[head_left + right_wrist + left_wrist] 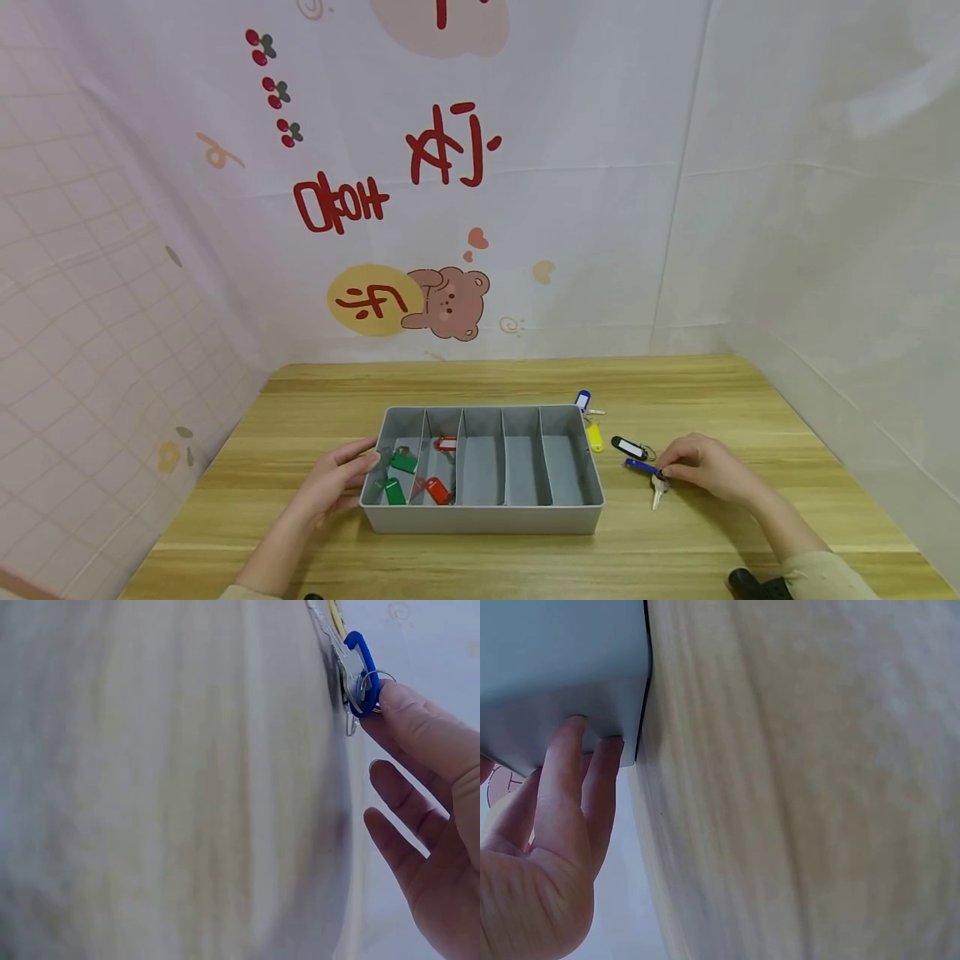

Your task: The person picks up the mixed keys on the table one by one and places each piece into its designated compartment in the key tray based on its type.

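On the wooden table [442,558] stands a grey five-compartment box [480,520]. My left hand [337,479] rests against its left end, the fingers [561,795] lying fairly straight on the outer wall in the left wrist view. To the right of the box, my right hand [701,468] pinches a blue key tag [641,467] by its ring end between thumb and forefinger. A key [657,492] hangs from that ring. In the right wrist view the blue tag [366,679] is at the fingertips, the other fingers spread. A black key tag [630,448] lies just behind it.
Green tags [403,461] lie in the leftmost compartment and red tags [437,490] in the second. Behind the box's right end lie another blue tag [582,400] with a key and a yellow tag [595,437]. A printed cloth [585,208] hangs behind the table.
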Available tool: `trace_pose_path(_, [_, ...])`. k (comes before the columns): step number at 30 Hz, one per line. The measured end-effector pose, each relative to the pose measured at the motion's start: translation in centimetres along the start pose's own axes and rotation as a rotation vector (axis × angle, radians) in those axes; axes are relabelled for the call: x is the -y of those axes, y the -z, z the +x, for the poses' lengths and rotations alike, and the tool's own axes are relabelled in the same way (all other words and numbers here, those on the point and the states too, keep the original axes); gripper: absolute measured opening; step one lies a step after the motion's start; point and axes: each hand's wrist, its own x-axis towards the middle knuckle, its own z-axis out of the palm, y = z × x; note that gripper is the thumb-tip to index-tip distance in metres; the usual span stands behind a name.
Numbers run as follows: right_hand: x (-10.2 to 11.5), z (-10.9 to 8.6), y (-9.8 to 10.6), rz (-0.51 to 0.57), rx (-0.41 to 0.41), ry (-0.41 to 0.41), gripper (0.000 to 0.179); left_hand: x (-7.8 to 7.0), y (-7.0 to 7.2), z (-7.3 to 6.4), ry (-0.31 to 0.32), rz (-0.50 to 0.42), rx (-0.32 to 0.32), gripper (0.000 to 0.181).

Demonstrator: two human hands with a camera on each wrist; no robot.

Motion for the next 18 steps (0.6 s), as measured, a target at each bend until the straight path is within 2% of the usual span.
trace_pose_path(8, [1.2, 0.3, 0.9, -0.030, -0.046, -0.112, 0.013, 0.0, 0.1, 0.0, 0.001, 0.007, 0.002, 0.066])
trace_pose_path(15, [1.7, 0.5, 1.3, -0.061, -0.127, -0.145, 0.015, 0.0, 0.0, 0.0, 0.003, 0.007, 0.000, 0.066])
trace_pose_path(18, [2.1, 0.7, 1.7, -0.081, -0.139, -0.193, 0.015, -0.1, 0.0, 0.0, 0.005, 0.007, 0.004, 0.066])
